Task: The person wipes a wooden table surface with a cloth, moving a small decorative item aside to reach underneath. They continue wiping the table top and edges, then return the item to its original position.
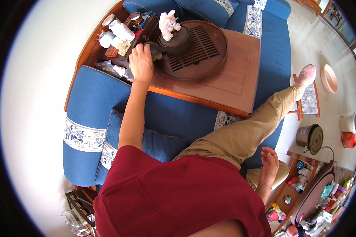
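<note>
My left hand (pixel 141 62) reaches to the inner side of a wooden table and grips a dark cloth (pixel 153 49), part of which shows yellowish beyond the fingers. Beside that hand is a round, dark lidded pot (pixel 177 43) with a pinkish plush toy (pixel 168 24) on top. The pot stands on a round brown tea tray (pixel 192 72) with slats. A clear plastic bag (pixel 108 66) with white things in it lies just left of my wrist. My right hand (pixel 269 166) hangs near my bent knee, fingers loosely apart, holding nothing.
Jars, a white cylinder (pixel 122 30) and small boxes crowd the wooden ledge at left. Blue sofa seats (pixel 181 109) flank the wooden table (pixel 240 68). Toward the right are a folding stool (pixel 310 99), a pink basin (pixel 329 78), a lidded bucket (pixel 308 138) and a cluttered table (pixel 311 195).
</note>
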The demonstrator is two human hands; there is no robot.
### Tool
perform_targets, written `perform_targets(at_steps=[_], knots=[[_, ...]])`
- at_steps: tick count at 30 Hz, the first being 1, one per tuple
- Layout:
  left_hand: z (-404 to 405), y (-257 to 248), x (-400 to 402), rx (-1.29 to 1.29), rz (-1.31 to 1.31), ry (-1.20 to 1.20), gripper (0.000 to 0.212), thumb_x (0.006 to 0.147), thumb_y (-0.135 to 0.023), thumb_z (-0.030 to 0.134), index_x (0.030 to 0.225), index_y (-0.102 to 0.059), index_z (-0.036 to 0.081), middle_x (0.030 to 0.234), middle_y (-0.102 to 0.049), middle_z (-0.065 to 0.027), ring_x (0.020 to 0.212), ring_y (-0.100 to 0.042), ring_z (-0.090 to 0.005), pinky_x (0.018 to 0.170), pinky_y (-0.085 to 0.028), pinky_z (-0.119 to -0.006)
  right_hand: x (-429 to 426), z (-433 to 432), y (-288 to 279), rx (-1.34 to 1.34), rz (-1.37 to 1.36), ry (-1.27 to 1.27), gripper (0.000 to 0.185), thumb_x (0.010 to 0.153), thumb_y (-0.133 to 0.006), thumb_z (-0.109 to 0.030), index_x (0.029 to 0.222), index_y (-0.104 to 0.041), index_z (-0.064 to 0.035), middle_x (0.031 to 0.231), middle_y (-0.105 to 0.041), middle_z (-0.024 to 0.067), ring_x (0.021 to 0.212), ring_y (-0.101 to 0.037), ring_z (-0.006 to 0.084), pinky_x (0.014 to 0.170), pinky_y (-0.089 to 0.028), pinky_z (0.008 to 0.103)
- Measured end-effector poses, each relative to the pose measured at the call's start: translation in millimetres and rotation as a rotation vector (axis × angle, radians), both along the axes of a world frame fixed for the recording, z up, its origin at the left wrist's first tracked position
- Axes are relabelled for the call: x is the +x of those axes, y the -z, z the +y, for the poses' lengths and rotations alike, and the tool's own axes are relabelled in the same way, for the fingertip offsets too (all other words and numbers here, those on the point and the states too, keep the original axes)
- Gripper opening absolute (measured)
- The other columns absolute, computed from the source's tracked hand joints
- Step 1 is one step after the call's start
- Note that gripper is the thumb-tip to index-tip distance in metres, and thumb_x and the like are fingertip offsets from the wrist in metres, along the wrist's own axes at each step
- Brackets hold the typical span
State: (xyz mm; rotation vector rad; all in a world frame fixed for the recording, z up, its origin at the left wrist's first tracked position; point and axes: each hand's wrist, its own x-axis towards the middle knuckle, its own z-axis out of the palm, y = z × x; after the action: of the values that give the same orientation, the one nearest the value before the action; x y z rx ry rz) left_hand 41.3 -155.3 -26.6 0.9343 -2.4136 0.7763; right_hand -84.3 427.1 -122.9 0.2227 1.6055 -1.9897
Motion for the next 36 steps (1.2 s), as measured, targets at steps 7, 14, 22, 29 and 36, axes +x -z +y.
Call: perform_targets(at_steps=[7, 14, 22, 29, 36], knots=[[-21.8, -2.3, -44.4, -0.016, -0.025, -0.094, 0.020, 0.090, -0.065, 0.010, 0.109, -0.062, 0.011, 0.113, -0.056, -0.0092, 0.109, -0.058, -0.0285, 0.090, -0.048, -0.040, -1.3, -7.8, -0.8, -0.012, -0.012, -0.050, 0.024, 0.101, -0.060, -0.012, 0.120, -0.071, -0.0031, 0.120, -0.074, 0.0087, 0.100, -0.067, 0.0136, 0.088, -0.048, 0.0268], [0.9, 14.9, 19.8, 0.014, 0.064, 0.045, 0.054, 0.081, -0.068, 0.000, 0.134, -0.062, 0.009, 0.137, -0.056, -0.0104, 0.127, -0.053, -0.0331, 0.101, -0.045, -0.045, -4.9, -9.2, -5.9, 0.006, -0.012, -0.034, 0.024, 0.101, -0.059, -0.013, 0.119, -0.071, -0.0034, 0.119, -0.074, 0.0081, 0.100, -0.067, 0.0135, 0.088, -0.048, 0.0268], [-15.2, -8.2, -21.1, -0.058, -0.091, -0.070, 0.032, 0.088, -0.066, 0.008, 0.120, -0.064, 0.009, 0.127, -0.055, -0.0088, 0.123, -0.053, -0.0291, 0.101, -0.045, -0.042, -13.0, -13.4, -1.5, 0.010, -0.011, -0.078, 0.023, 0.102, -0.059, -0.013, 0.119, -0.071, -0.0043, 0.118, -0.074, 0.0065, 0.101, -0.067, 0.0120, 0.089, -0.047, 0.0263], [-14.5, 18.0, 1.0, -0.046, -0.130, -0.018, 0.020, 0.091, -0.064, 0.014, 0.111, -0.063, 0.014, 0.124, -0.056, -0.0052, 0.119, -0.055, -0.0252, 0.096, -0.046, -0.039, -9.3, -17.4, -5.4, -0.007, -0.003, -0.059, 0.023, 0.102, -0.059, -0.013, 0.119, -0.071, -0.0037, 0.119, -0.074, 0.0071, 0.101, -0.067, 0.0123, 0.090, -0.047, 0.0265], [-1.4, 19.3, 41.2, -0.019, -0.081, 0.085, 0.029, 0.088, -0.065, 0.010, 0.117, -0.062, 0.012, 0.128, -0.057, -0.0057, 0.121, -0.055, -0.0270, 0.098, -0.047, -0.040, -9.2, -5.6, 1.1, 0.023, -0.027, -0.052, 0.023, 0.100, -0.060, -0.013, 0.119, -0.071, -0.0033, 0.118, -0.075, 0.0076, 0.099, -0.067, 0.0128, 0.088, -0.047, 0.0263]])
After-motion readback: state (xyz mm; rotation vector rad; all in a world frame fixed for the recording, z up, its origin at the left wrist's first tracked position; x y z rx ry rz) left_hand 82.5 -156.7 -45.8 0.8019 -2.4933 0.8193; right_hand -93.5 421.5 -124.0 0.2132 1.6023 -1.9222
